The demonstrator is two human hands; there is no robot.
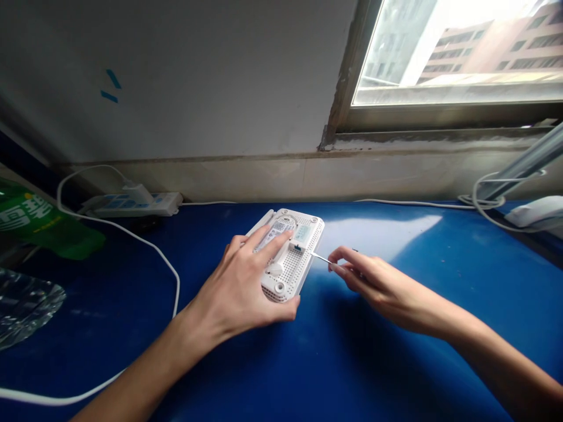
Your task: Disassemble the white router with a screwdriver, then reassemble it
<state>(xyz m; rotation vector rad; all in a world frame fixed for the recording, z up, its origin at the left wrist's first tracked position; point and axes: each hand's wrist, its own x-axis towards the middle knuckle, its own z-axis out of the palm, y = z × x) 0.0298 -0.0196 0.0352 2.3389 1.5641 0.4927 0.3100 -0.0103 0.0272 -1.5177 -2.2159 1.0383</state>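
Observation:
A white perforated plastic device (290,266), with labels and round feet on its face, is tilted above the blue table. My left hand (246,281) grips it from the left, thumb at the lower edge and fingers across the labelled face. A thin metal tool (322,258) is pinched between the thumb and forefinger of my right hand (369,278). The tool's tip is at the device's right side, near a small recess with a dark part in it. Whether the tip touches the plastic is too small to tell.
The blue table (440,281) meets a wall at the back. On the left are a power strip (165,204), a white cable (169,258), a green bottle (48,225) and a clear bottle (26,305). A metal arm (523,158) with coiled cable stands at right, below a window.

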